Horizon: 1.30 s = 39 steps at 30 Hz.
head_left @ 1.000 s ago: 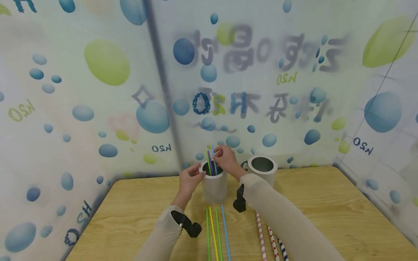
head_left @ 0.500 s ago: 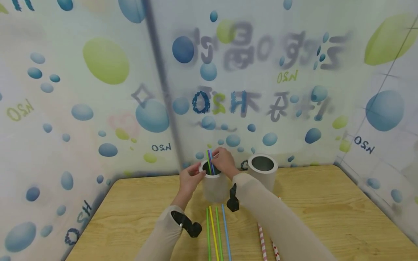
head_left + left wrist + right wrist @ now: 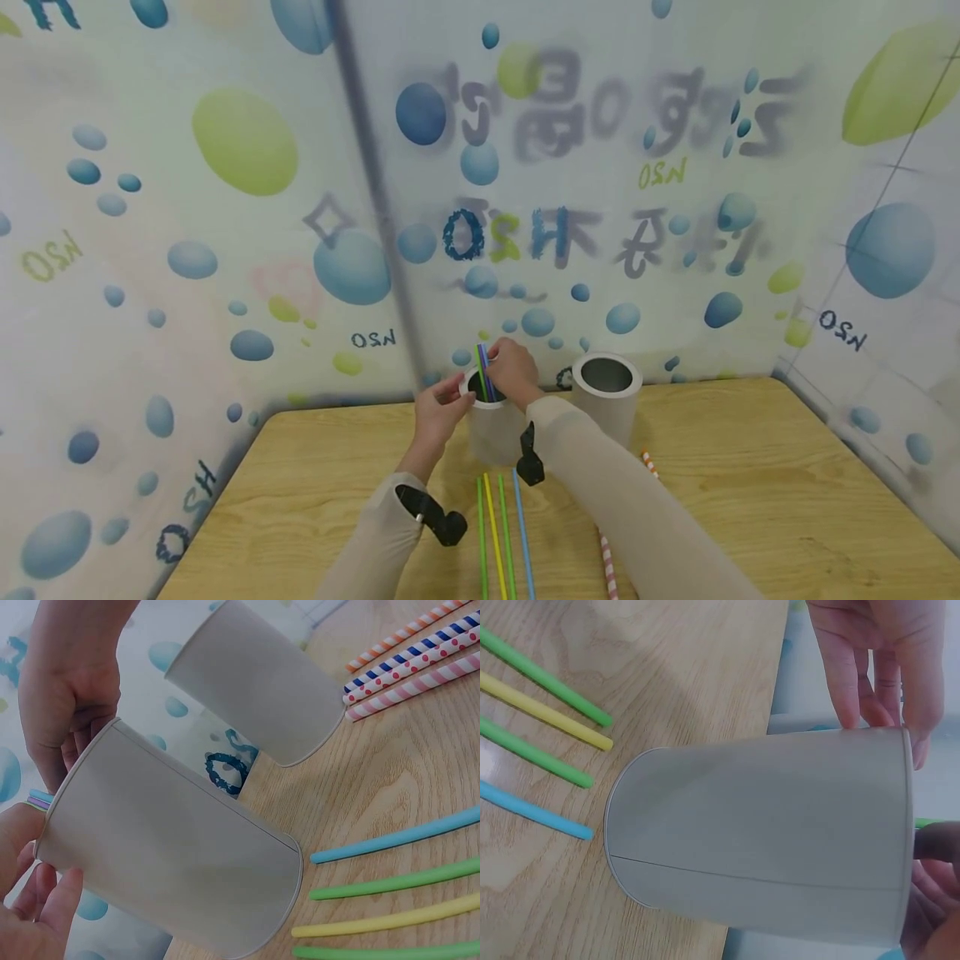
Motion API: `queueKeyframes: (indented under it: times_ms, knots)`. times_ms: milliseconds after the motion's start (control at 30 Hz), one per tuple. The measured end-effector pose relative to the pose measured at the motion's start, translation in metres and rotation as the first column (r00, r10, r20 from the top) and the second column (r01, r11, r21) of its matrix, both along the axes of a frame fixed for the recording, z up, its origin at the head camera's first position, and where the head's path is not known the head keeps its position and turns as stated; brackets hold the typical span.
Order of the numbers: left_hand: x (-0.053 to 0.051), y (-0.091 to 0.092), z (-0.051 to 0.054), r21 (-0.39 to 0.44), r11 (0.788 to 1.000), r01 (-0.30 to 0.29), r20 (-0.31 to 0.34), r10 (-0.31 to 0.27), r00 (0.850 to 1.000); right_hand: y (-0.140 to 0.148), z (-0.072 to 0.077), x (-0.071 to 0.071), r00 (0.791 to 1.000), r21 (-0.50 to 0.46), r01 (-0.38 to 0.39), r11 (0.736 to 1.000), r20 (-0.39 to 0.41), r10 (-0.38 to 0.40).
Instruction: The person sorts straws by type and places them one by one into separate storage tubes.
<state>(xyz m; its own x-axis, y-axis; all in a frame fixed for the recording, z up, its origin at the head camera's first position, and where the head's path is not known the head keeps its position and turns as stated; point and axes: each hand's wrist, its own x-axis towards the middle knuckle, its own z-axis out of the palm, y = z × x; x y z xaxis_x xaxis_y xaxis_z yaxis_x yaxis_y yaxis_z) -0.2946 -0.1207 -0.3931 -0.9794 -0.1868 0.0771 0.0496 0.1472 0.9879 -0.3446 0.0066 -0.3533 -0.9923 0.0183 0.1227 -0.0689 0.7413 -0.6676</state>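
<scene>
A grey-white round container (image 3: 493, 435) stands at the table's back with a few plastic straws (image 3: 482, 367), green, purple and blue, leaning inside. My left hand (image 3: 437, 417) grips its rim from the left, thumb outside. At the opening's right side my right hand (image 3: 513, 371) pinches the blue straw against the others; its fingertips are partly hidden. In front of the container lie green, yellow, green and blue straws: the yellow straw (image 3: 495, 533) and blue straw (image 3: 523, 533) are among them.
A second grey-white container (image 3: 609, 408) stands to the right. Patterned paper straws lie before it, including an orange-striped straw (image 3: 409, 634) and a pink-striped straw (image 3: 416, 686); my right sleeve (image 3: 622, 500) hides most of them in the head view. A printed curtain (image 3: 300, 167) hangs behind the table.
My right hand has moved slightly left and down, bringing the blue straw close beside the green and purple ones. The left hand stays on the rim.
</scene>
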Motion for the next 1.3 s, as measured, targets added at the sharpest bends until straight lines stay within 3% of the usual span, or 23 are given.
queueKeyframes:
  times_ms: [367,633,967,1300]
  knots:
    - [0.001,0.001,0.000,0.001,1.000,0.000,-0.017,0.000,1.000,0.005,0.002,0.005,0.997,-0.008,-0.045,0.999,-0.063,0.045]
    - [0.002,0.000,-0.001,-0.026,0.999,-0.019,-0.027,0.018,0.999,0.009,0.004,0.004,0.994,-0.113,-0.086,0.990,-0.079,0.078]
    - [0.000,0.000,-0.001,-0.016,1.000,0.001,-0.029,-0.001,1.000,0.018,0.013,0.008,0.992,-0.313,-0.092,0.945,0.054,0.115]
    - [0.000,0.000,-0.001,-0.021,1.000,-0.010,-0.018,0.010,1.000,0.029,0.027,0.023,0.973,-0.382,-0.136,0.914,0.121,0.195]
